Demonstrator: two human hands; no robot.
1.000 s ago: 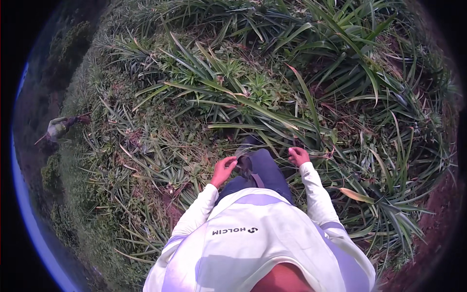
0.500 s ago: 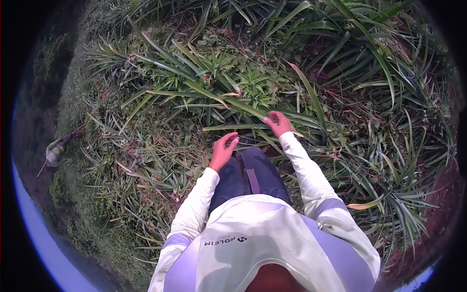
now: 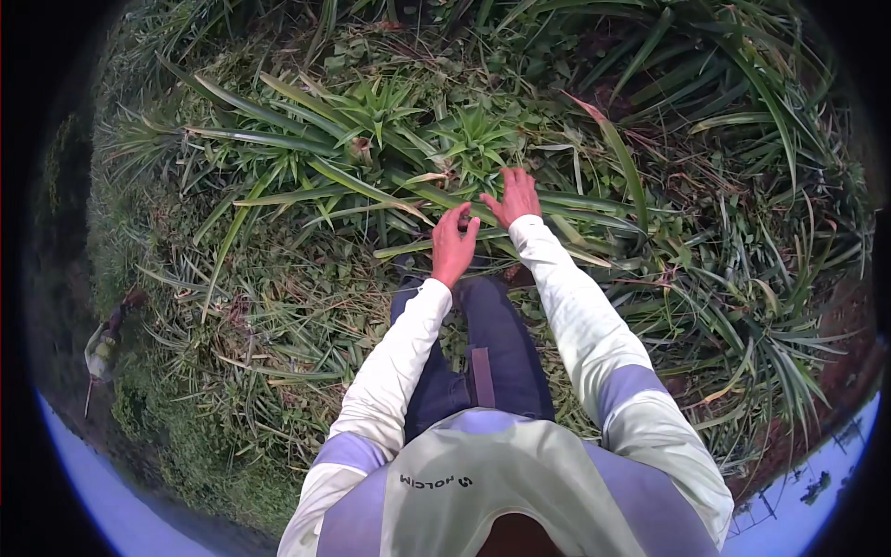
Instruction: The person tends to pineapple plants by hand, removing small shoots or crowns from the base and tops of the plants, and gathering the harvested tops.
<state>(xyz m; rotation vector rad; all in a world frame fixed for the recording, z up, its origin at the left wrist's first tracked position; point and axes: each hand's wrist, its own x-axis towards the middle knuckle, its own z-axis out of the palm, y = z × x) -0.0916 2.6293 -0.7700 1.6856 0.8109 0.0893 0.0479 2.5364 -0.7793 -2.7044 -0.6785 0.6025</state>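
My right hand (image 3: 516, 198) reaches over a cut-looking bunch of long green strap leaves, just below a bright green spiky rosette (image 3: 477, 139) like a pineapple crown. Its fingers are stretched out with the thumb apart. Slightly nearer and to the left is my left hand (image 3: 454, 246), fingers loosely bent and thumb spread, holding nothing visible. Long leaves (image 3: 418, 247) lie around and under both hands; whether the fingertips touch them I cannot tell. A second spiky rosette (image 3: 375, 113) stands farther left, beside a small brownish pink bud (image 3: 359, 148).
Dense strap-leaved plants (image 3: 650, 46) fill the far right, and another clump (image 3: 775, 343) grows at the right. An upright leaf with a reddish tip (image 3: 624, 158) rises right of my hands. Another person (image 3: 100, 353) is at the far left edge.
Both hands have moved forward, closer to the rosettes and leaves, and my left hand has come nearer the right one. My body leans farther over the plants.
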